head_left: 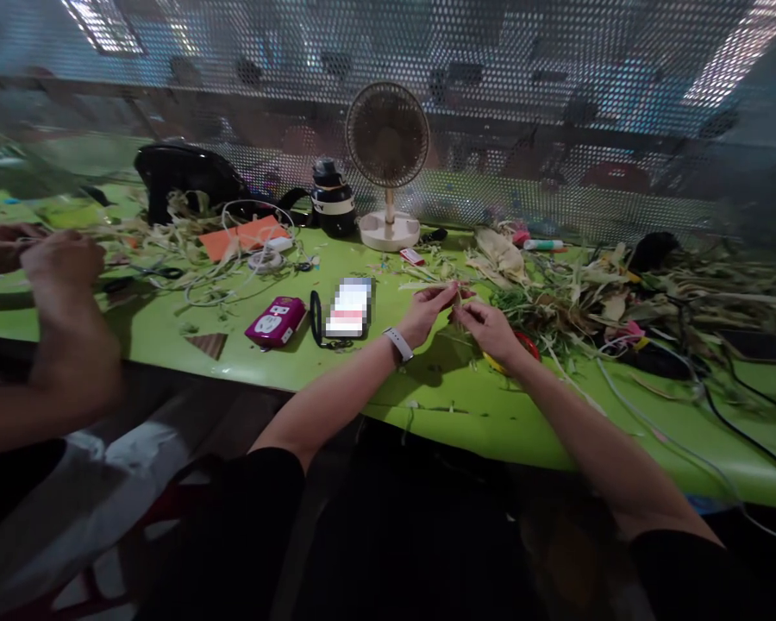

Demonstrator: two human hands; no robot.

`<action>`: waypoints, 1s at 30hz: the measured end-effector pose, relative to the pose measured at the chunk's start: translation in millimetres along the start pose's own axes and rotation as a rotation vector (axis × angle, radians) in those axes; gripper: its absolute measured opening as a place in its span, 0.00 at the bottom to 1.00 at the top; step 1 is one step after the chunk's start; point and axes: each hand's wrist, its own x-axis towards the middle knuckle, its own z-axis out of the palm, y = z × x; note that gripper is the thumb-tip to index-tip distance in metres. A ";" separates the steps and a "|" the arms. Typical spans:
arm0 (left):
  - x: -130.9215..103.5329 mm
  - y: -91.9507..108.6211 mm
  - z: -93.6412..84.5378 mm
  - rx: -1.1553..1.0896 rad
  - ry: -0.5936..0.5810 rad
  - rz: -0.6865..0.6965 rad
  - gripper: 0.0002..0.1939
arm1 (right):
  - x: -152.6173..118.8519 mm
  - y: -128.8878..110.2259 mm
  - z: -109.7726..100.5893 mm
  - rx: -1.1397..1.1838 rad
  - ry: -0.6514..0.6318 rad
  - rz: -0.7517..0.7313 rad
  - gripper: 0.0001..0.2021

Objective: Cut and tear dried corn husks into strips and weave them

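Note:
Near the middle of the green table (226, 366), my left hand (428, 312), with a pale band on its wrist, pinches a thin pale plant strip (427, 285). My right hand (488, 326) is close beside it on the right, its fingertips closed at the same strip. A red and yellow round object (528, 345) lies partly hidden beneath my right wrist. A phone (349, 308) with a lit screen lies left of my left hand, with a dark strap beside it. A purple packet (275, 323) is further left.
A fan (388, 138) and a black bottle (333, 203) stand behind. Dried leaves and stalks (575, 306) pile up on the right, crossed by cables (660, 418). Another person's hands (65, 259) are at the left, near scissors (161, 272) and orange paper (244, 237).

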 end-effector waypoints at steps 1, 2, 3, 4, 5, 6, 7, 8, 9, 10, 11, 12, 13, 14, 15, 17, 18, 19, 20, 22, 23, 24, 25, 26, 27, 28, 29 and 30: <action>0.1 -0.6 0.1 0.006 -0.003 -0.008 0.15 | -0.3 -0.3 0.1 -0.005 0.003 -0.010 0.18; 0.2 -1.2 0.2 0.011 -0.007 -0.016 0.15 | -0.4 -0.1 0.2 -0.007 0.004 -0.016 0.18; 0.2 -1.7 0.3 0.013 -0.009 -0.023 0.15 | -0.3 0.4 0.1 -0.013 0.005 -0.021 0.18; 0.1 -2.0 0.5 0.014 -0.011 -0.027 0.15 | 0.0 1.2 -0.1 -0.024 0.004 -0.023 0.18; -0.2 -2.2 0.7 0.014 -0.014 -0.029 0.16 | 0.3 2.1 -0.3 -0.039 0.001 -0.025 0.17; -0.5 -2.2 0.9 0.014 -0.018 -0.029 0.16 | 0.4 3.0 -0.5 -0.057 -0.005 -0.026 0.17; -1.0 -2.1 1.2 0.015 -0.023 -0.029 0.17 | 0.4 3.6 -0.5 -0.076 -0.014 -0.028 0.16; -1.5 -2.0 1.4 0.017 -0.029 -0.029 0.19 | 0.2 3.8 -0.4 -0.090 -0.018 -0.031 0.16; -2.0 -2.0 1.7 0.018 -0.036 -0.030 0.20 | -0.2 3.8 0.0 -0.101 -0.022 -0.035 0.16; -2.4 -2.1 1.8 0.019 -0.040 -0.030 0.21 | -0.7 3.6 0.5 -0.109 -0.027 -0.039 0.16; -2.7 -2.4 1.9 0.018 -0.040 -0.031 0.22 | -1.2 3.3 1.1 -0.115 -0.031 -0.044 0.16; -2.9 -2.8 1.9 0.017 -0.039 -0.032 0.22 | -1.6 3.0 1.6 -0.118 -0.039 -0.050 0.16; -3.0 -3.3 1.7 0.016 -0.034 -0.033 0.23 | -2.0 2.8 2.0 -0.119 -0.049 -0.053 0.16; -2.8 -3.9 1.3 0.017 -0.025 -0.034 0.22 | -2.1 2.7 2.2 -0.120 -0.060 -0.053 0.16; -2.5 -4.4 0.7 0.019 -0.014 -0.034 0.22 | -2.0 2.6 2.2 -0.117 -0.073 -0.049 0.16; -1.1 -4.9 -0.9 0.025 0.011 -0.031 0.21 | -1.6 2.2 1.6 -0.103 -0.097 -0.033 0.17; -0.2 -4.7 -1.9 0.023 0.022 -0.026 0.20 | -1.3 1.8 1.2 -0.094 -0.111 -0.028 0.17; 0.9 -4.3 -2.8 0.011 0.030 -0.018 0.19 | -1.1 1.1 0.9 -0.084 -0.127 -0.026 0.17; 2.0 -3.5 -3.6 -0.010 0.039 -0.008 0.17 | -1.0 0.4 0.8 -0.074 -0.149 -0.028 0.18; 4.2 -1.2 -4.5 -0.062 0.057 0.007 0.14 | -1.0 -0.5 1.5 -0.057 -0.191 -0.041 0.18; 5.0 0.4 -4.5 -0.079 0.064 0.006 0.12 | -1.0 -0.6 2.2 -0.049 -0.205 -0.046 0.19; 5.5 2.1 -4.1 -0.088 0.072 0.001 0.10 | -0.9 -0.3 3.0 -0.043 -0.213 -0.048 0.19; 5.7 3.9 -3.5 -0.094 0.079 -0.006 0.08 | -0.9 0.1 3.8 -0.036 -0.215 -0.049 0.20; 5.6 5.8 -2.7 -0.102 0.080 -0.012 0.07 | -1.0 0.4 4.3 -0.028 -0.212 -0.048 0.20; 5.0 7.7 -1.9 -0.113 0.078 -0.019 0.06 | -1.3 0.3 4.3 -0.022 -0.208 -0.045 0.20; 4.2 9.6 -1.1 -0.127 0.071 -0.029 0.05 | -2.0 -0.6 3.6 -0.027 -0.206 -0.042 0.20; 3.1 11.3 -0.5 -0.137 0.062 -0.044 0.05 | -3.0 -2.6 1.9 -0.043 -0.201 -0.037 0.20; 1.8 12.9 -0.1 -0.141 0.055 -0.061 0.05 | -4.4 -5.6 -0.8 -0.066 -0.189 -0.032 0.19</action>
